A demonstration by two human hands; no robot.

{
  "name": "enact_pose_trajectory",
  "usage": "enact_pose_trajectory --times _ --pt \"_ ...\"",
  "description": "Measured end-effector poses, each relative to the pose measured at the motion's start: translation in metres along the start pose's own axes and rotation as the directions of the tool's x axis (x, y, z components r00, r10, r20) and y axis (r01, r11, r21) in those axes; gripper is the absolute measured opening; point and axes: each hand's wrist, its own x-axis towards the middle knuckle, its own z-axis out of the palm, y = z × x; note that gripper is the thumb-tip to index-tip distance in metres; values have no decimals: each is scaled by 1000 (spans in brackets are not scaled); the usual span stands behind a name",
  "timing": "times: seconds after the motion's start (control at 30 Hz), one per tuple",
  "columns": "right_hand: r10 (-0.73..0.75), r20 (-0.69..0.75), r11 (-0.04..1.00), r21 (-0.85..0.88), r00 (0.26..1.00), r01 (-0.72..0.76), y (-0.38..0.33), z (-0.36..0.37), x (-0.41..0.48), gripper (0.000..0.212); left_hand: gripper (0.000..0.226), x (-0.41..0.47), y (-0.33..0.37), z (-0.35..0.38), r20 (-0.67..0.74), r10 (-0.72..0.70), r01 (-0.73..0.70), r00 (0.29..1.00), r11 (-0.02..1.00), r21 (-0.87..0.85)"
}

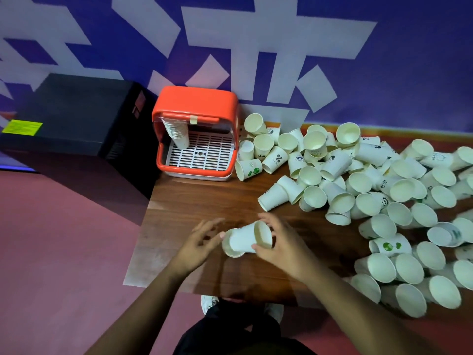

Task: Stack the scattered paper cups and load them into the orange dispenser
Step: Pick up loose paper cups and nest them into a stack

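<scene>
hands (280,248) at cups (243,240); black box (69,116) beside dispenser (195,103)

Left hand (202,242) splayed; right hand (279,245) curled.

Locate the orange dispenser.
In the head view, the orange dispenser stands at the table's far-left corner, between the black box and the scattered cups.

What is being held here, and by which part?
The right hand grips the sideways paper cup round its open-rim end; the left hand only touches the other end with straight fingertips.
</scene>
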Motion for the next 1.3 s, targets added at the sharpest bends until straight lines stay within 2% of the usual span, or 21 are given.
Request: enact_pose_trajectory --times 0.1,0.17,0.27,0.5,0.67,0.8,0.87,1.0,1.2,1.27,1.3 --pt "-153 50 970 -185 987 160 -6 14 2 70 33 -2 4 -2 44 11 -7 999 995 -97" --pt "-218 73 948 -223 973 229 -3 26 7 69 36 -2 1 0 71 20 -11 997 993 -120" --pt "-264 85 925 -259 961 278 4 44 12 70 44 0 -7 4 92 43 -40 995 999 -35" --pt "-141 162 956 -232 977 177 27 71 17 80 37 0 -37 11 133 44 -61 990 990 125" --pt "-104 137 971 -202 985 131 35 72 20 83 32 9 -34 11 98 -20 12 995 997 82" --pt "-5 45 989 -147 999 12 39 55 29 73 20 32 -23 9 117 -85 81 990 996 31" --pt "99 -46 992 -75 994 -102 43 43 36 62 17 49 -12 9 107 -90 88 990 996 29" --pt "351 -204 935 125 914 -331 57 15 57 50 22 89 13 15 131 -119 109 984 990 87" --pt "579 -174 789 366 797 -494 75 -15 92 43 43 153 43 41 256 -217 151 942 955 254" --pt "647 -100 683 516 756 -516 84 -10 105 42 51 169 49 51 283 -257 176 924 943 282" --pt "679 -37 598 607 733 -523 87 -5 111 40 55 177 50 56 296 -277 192 914 938 287"
